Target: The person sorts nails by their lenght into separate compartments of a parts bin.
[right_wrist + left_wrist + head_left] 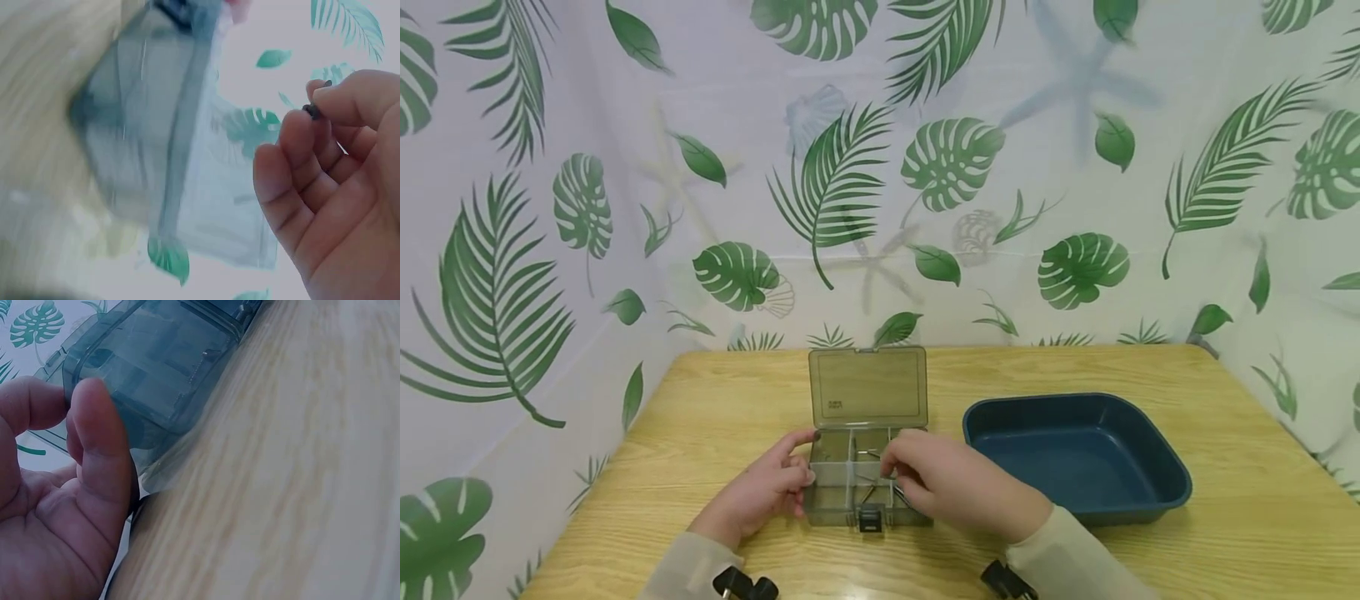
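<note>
A translucent grey compartment box (831, 475) stands on the table with its lid (868, 387) raised at the back. Small thin metal pieces (868, 493), looking like screws, lie in several compartments. My left hand (767, 487) holds the box by its left side, index finger at the rear corner and thumb on the near part; the left wrist view shows these digits against the box wall (156, 369). Over the right compartments is my right hand (951, 479). In the right wrist view, its thumb and fingers pinch a small dark screw-like piece (311, 111), partly hidden by the fingertips.
A dark blue rectangular tray (1075, 504) stands right of the box, close to my right forearm. The wooden table (715, 408) reaches a leaf-patterned cloth backdrop (865, 275) behind. A black latch (870, 520) sits on the box's front.
</note>
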Motion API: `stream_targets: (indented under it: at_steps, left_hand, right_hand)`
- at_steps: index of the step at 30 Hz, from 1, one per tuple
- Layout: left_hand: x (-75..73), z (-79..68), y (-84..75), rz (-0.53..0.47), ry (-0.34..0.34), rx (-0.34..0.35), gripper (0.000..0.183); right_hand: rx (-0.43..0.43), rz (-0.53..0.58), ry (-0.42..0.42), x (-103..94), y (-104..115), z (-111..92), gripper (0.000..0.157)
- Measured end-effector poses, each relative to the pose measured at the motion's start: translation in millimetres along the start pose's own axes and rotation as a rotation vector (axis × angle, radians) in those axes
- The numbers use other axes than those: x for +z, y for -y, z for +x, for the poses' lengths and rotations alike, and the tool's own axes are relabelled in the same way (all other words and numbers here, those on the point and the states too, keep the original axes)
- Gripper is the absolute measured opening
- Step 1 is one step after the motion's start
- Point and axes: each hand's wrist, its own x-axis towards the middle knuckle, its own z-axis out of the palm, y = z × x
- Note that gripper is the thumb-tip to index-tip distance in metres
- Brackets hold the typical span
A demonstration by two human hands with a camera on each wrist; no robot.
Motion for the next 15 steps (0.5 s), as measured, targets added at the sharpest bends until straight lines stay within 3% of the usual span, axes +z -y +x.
stream_targets:
  at_steps: [9,15]
  left_hand:
    - [-1.1,0.4,0.7,-0.005,0.01,0.001,0.075]
    - [-4.9,1.7,1.8,-0.001,0.025,0.008,0.076]
  right_hand:
    - [-0.059,-0.07,0.002,33.5,22,41,0.021]
    - [-0.065,-0.064,0.009,42.8,23,50,0.021]
